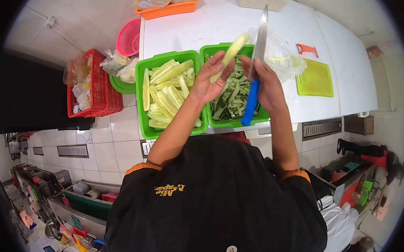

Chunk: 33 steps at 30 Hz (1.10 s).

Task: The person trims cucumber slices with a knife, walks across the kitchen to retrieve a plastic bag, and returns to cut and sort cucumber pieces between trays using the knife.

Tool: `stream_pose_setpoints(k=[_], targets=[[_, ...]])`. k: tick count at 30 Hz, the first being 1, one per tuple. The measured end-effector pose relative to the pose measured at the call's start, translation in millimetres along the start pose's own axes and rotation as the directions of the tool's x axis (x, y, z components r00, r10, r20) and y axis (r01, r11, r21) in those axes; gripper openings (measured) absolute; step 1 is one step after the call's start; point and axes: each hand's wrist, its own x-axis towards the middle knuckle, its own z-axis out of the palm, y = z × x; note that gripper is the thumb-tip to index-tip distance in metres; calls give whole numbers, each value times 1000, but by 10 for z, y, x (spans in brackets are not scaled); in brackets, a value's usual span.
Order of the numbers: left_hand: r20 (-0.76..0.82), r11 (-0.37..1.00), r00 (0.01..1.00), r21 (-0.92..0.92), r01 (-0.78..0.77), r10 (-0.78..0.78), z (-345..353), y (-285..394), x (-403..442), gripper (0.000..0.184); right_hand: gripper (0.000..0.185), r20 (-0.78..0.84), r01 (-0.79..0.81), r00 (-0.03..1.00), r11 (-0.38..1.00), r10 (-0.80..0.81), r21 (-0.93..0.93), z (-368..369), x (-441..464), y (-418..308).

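My left hand [212,78] holds a long pale green cucumber piece [235,50] between thumb and fingers, tilted up to the right. In my right hand [268,86] is a knife with a blue handle [251,103], its blade [261,38] pointing away from me. Both hands are above a green tub [225,123] of green peel strips [233,91]. To its left, a second green tub [153,135] holds several peeled cucumber pieces [167,97].
A yellow-green cutting board [316,78], red peeler [307,50] and clear plastic bag [287,62] lie right on the white table [342,56]. An orange tray [167,9] is at the back. Red crates [94,86] and a pink bowl [130,38] stand left. Another person [378,156] is far right.
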Motion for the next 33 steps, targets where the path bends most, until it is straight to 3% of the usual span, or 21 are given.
stream_pose_setpoints(k=[3,5,7,9,11,12,13,16,17,18,20,21,22,24,26,28,29,33], targets=[[-136,980,987,169,104,-82,113,-179,25,38,42,32,40,998,962,-51,271,361,203,-242],[-179,965,978,219,142,-103,217,-214,-4,42,38,12,69,997,974,-73,214,280,302,-262],[-214,828,973,527,189,-85,123,-229,-34,40,33,34,126,991,981,-132,145,176,352,-333],[-228,661,972,721,206,-55,104,-253,-104,31,33,-11,243,970,965,-243,94,91,345,-472],[-138,403,980,896,185,-142,-36,-274,-235,28,34,-46,372,928,928,-371,30,-7,339,-664],[-108,258,975,953,157,-194,-88,-286,-293,26,34,-20,424,905,899,-425,105,-179,409,-715],[-23,-69,989,998,14,-143,-24,-288,-328,21,34,-53,470,882,882,-469,15,-312,423,-807],[38,-309,999,950,-48,-37,135,-328,-363,25,36,-163,549,802,817,-574,-174,-718,576,-1016],[37,-349,999,936,-40,-16,163,-388,-333,23,32,-162,516,797,796,-581,-317,-913,644,-1068],[161,-464,986,871,-162,-41,153,-431,-314,21,37,-148,477,776,724,-613,-499,-1086,757,-1052],[349,-680,928,650,-340,-130,79,-416,-335,19,41,-95,295,831,579,-548,-760,-1275,897,-965],[309,-524,948,797,-301,-75,24,-382,-338,15,41,-101,238,852,552,-513,-799,-1459,968,-843],[286,-571,957,792,-214,38,55,-237,-354,14,42,-108,186,866,515,-488,-837,-1615,1019,-683],[257,-623,933,781,-46,253,168,94,-421,13,40,-185,144,889,639,-419,-756,-1723,868,-466],[153,-678,869,693,245,471,-51,496,-544,13,40,-202,79,923,674,-328,-734,-1995,706,-291],[113,-648,780,635,421,616,-331,879,-623,17,41,-184,199,906,768,-381,-608,-1807,495,-189],[105,-700,820,589,404,563,-396,1017,-591,20,41,-187,260,892,805,-412,-534,-1640,414,-118],[46,-868,933,386,314,358,-484,980,-330,32,38,-102,234,950,887,-296,-399,-997,167,8]])
